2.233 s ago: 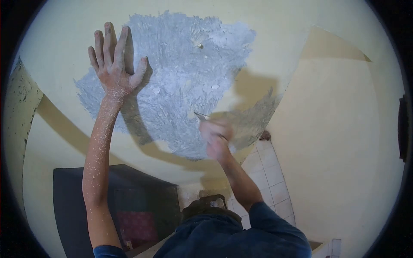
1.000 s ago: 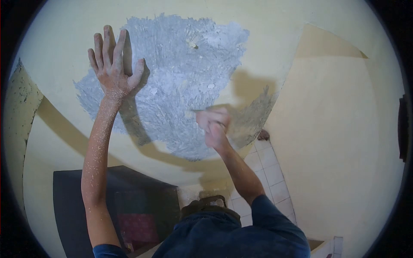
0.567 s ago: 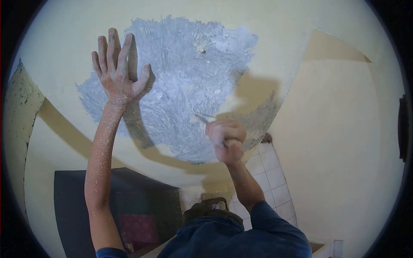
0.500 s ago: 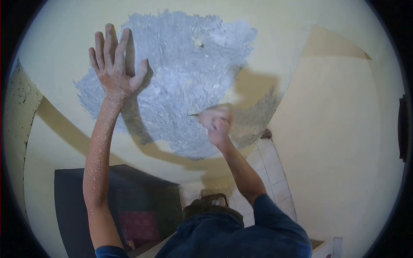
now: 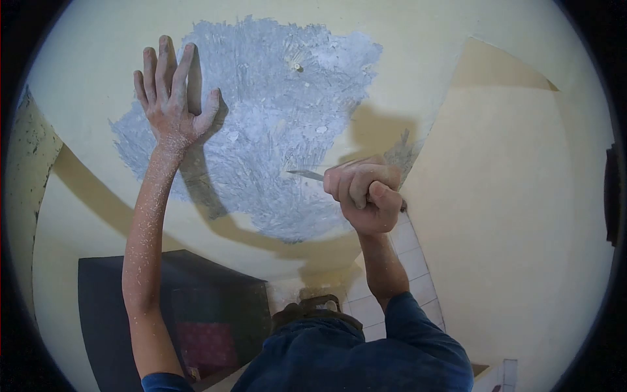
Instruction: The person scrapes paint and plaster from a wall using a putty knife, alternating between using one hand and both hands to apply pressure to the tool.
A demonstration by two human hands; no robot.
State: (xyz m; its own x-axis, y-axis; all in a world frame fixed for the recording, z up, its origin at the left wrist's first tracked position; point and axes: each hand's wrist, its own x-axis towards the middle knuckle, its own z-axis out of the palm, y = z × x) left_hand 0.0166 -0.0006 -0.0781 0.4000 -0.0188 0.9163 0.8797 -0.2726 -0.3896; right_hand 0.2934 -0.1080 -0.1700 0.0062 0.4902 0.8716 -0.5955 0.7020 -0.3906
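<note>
My left hand (image 5: 171, 114) lies spread against the wall at the left edge of a scraped grey patch (image 5: 261, 98), its fingers pointing up. White flecks cover that wrist and forearm. Closed in a fist, my right hand (image 5: 366, 193) grips a knife (image 5: 305, 174) whose narrow pointed blade sticks out leftward over the lower part of the patch. The knife's handle is hidden inside the fist. Cream paint (image 5: 424, 65) surrounds the rough grey area, and a small pale plug (image 5: 298, 67) sits near its top.
Below on the left stands a dark cabinet (image 5: 108, 300) with a reddish panel in its opening. White tiles (image 5: 410, 258) show beneath my right arm. Another cream wall (image 5: 509, 196) meets this one at the right.
My right hand has drawn back from the wall toward me and to the right, baring more of the knife's blade. My left hand stays in place.
</note>
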